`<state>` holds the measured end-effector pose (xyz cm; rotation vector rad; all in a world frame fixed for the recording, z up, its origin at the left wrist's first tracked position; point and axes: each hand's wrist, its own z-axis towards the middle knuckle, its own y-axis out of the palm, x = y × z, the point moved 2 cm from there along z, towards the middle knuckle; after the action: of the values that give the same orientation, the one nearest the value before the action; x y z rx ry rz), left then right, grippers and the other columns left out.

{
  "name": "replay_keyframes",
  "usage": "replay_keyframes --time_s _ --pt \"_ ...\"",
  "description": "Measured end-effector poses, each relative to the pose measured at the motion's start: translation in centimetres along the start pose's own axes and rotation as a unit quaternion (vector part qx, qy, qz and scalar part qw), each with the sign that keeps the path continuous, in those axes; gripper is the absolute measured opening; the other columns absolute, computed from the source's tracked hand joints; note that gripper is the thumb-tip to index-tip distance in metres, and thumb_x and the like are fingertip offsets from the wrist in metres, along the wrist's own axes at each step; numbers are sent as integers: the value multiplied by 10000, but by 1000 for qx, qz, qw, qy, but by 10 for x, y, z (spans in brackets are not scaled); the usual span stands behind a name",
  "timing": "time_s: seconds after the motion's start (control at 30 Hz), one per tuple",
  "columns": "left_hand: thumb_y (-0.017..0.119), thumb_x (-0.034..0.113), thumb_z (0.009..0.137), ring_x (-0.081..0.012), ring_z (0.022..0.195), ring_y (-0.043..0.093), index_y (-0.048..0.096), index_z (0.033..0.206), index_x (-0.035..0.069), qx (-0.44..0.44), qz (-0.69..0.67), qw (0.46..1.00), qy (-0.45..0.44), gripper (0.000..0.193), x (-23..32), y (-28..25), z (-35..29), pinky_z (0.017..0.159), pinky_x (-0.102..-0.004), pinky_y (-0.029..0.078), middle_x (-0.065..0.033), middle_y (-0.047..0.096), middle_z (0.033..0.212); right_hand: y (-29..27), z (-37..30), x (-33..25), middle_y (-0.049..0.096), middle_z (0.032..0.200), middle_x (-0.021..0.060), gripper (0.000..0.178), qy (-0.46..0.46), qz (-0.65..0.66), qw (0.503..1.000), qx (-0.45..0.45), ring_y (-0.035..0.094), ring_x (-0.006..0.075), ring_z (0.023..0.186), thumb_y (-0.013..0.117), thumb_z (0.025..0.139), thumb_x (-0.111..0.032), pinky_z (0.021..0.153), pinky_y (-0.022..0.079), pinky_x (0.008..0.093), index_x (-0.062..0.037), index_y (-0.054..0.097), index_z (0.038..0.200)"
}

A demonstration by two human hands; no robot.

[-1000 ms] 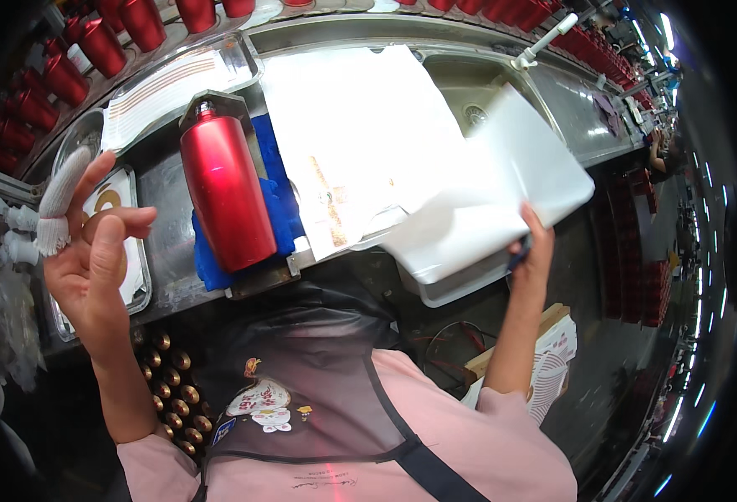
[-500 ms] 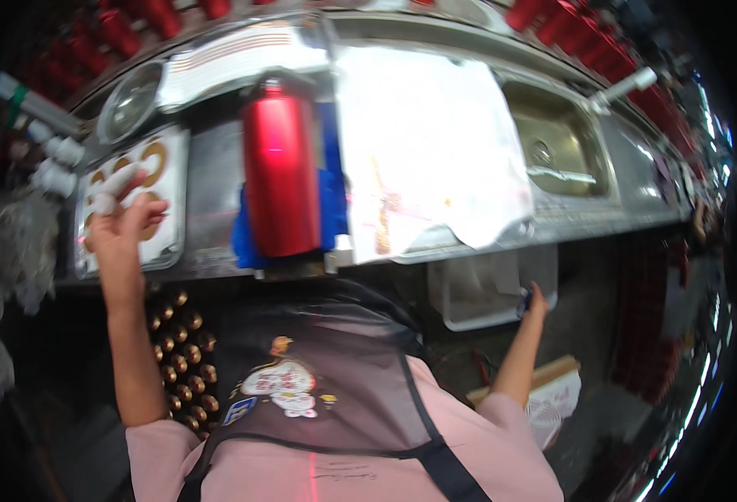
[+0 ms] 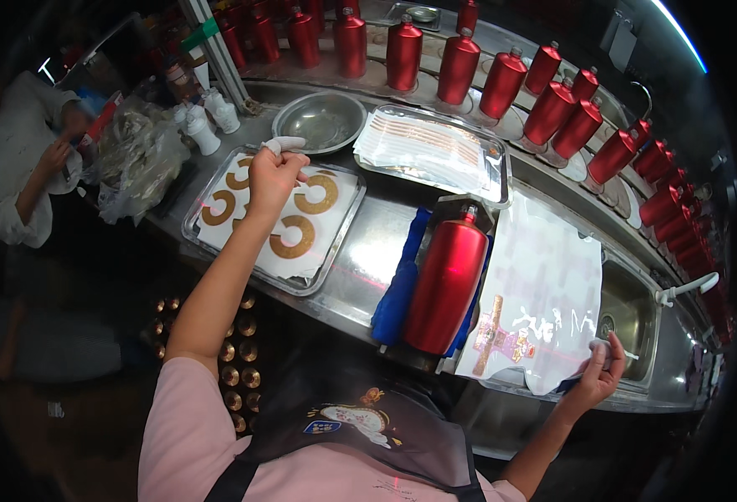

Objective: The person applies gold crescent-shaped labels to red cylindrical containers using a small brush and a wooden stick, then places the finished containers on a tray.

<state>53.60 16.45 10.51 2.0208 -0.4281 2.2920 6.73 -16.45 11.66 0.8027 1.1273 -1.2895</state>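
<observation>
My left hand (image 3: 272, 180), white covers on its fingertips, hovers over a metal tray (image 3: 349, 219) at the left. Its fingers are loosely bent and apart, with nothing visible in them. Gold C-shaped pieces (image 3: 292, 237) lie on white sheets in that tray. My right hand (image 3: 600, 375) is closed beside the lower right edge of a wet white sheet (image 3: 544, 276), apparently around a small dark blue item, mostly hidden. A gold and pink decal (image 3: 492, 335) lies on this sheet. Between my hands, a shiny red bottle (image 3: 445, 284) rests tilted on a blue cloth (image 3: 402, 289).
Behind stand a metal bowl (image 3: 320, 120) and a tray of striped sheets (image 3: 431, 149). Several red bottles (image 3: 457, 71) line the curved track. A sink (image 3: 632, 314) is at the right. A plastic bag (image 3: 146, 155) and another person (image 3: 29, 159) are at the left.
My view has swung left and up, bringing the bottle row and the other person into sight. My right hand has risen from below the counter to the white sheet's edge. My left stays over the tray.
</observation>
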Motion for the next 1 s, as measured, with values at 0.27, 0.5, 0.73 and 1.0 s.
replay_keyframes --time_s 0.27,0.5,0.73,1.0 --pt "793 278 762 -326 898 699 654 930 -2 -38 325 945 3 354 -10 100 90 798 -430 543 -163 728 950 63 -18 2 629 955 38 269 75 8 992 -106 563 84 826 605 929 -5 712 427 195 15 621 1196" --pt "824 329 712 -356 1036 677 645 1082 18 -14 393 919 -34 515 -36 124 122 858 -461 543 -186 704 1092 75 -14 8 624 924 29 258 112 -12 987 -111 512 54 748 609 924 -14 641 376 179 12 621 1180" --pt "835 315 671 -359 1062 672 646 1132 56 -21 385 921 -53 562 -40 121 126 867 -456 544 -194 698 1124 89 -2 15 640 927 36 259 130 -7 983 -131 474 34 703 612 922 -20 600 341 173 7 622 1180" --pt "790 218 692 -357 1061 675 667 1128 18 -10 386 922 -35 495 -46 125 136 937 -408 529 -212 703 1110 82 2 19 633 931 34 263 136 -14 979 -151 483 43 724 617 925 -37 633 361 178 5 622 1185"
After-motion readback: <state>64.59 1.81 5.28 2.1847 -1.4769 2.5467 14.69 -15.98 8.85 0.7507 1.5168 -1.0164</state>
